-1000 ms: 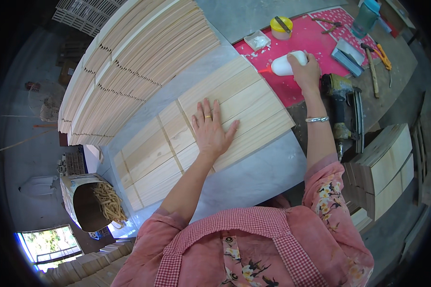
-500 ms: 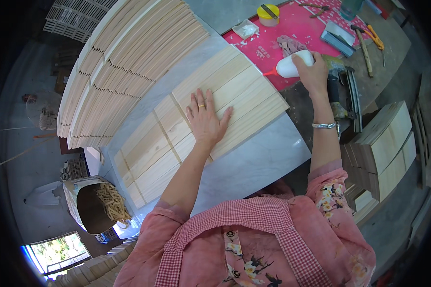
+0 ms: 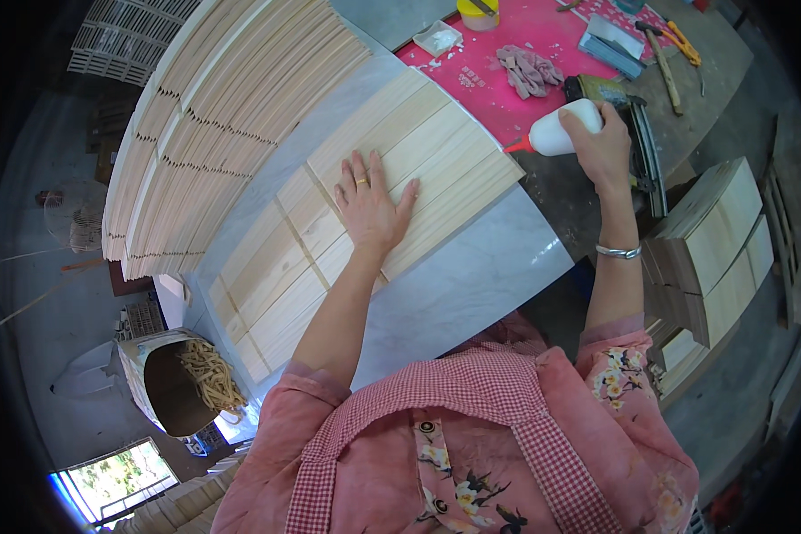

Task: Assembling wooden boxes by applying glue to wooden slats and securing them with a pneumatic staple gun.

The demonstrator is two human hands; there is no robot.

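In the head view the left hand (image 3: pixel 369 209) lies flat, palm down and fingers spread wide, on a panel of pale wooden slats (image 3: pixel 365 214) that rests on a grey-white table top (image 3: pixel 472 285). The hand presses near the middle of the panel, beside one of its two cross battens, and a ring shows on one finger. It holds nothing — it only bears down on the wood.

The right hand (image 3: pixel 601 147) is closed around a white glue bottle (image 3: pixel 561 133) with a red nozzle. The bottle lies nearly level in the grip, its tip pointing left toward the panel's far right corner, just off the wood and above the edge of a pink mat (image 3: pixel 525 36). A metal bangle (image 3: pixel 618 252) sits on that wrist.

On the pink mat lie a crumpled grey rag (image 3: pixel 529 69), a yellow tape roll (image 3: pixel 478 11) and a small white packet (image 3: pixel 438 37). A nail gun (image 3: pixel 627 116) rests just behind the right hand — partly hidden by it. Farther back lies a hammer (image 3: pixel 659 58).

A large stack of thin wooden slats (image 3: pixel 214 125) stands beyond the panel at the left, well apart from both hands. More wooden panels (image 3: pixel 712 240) are stacked to the person's right, below table level. A sack of pale shavings (image 3: pixel 191 383) stands at the lower left.
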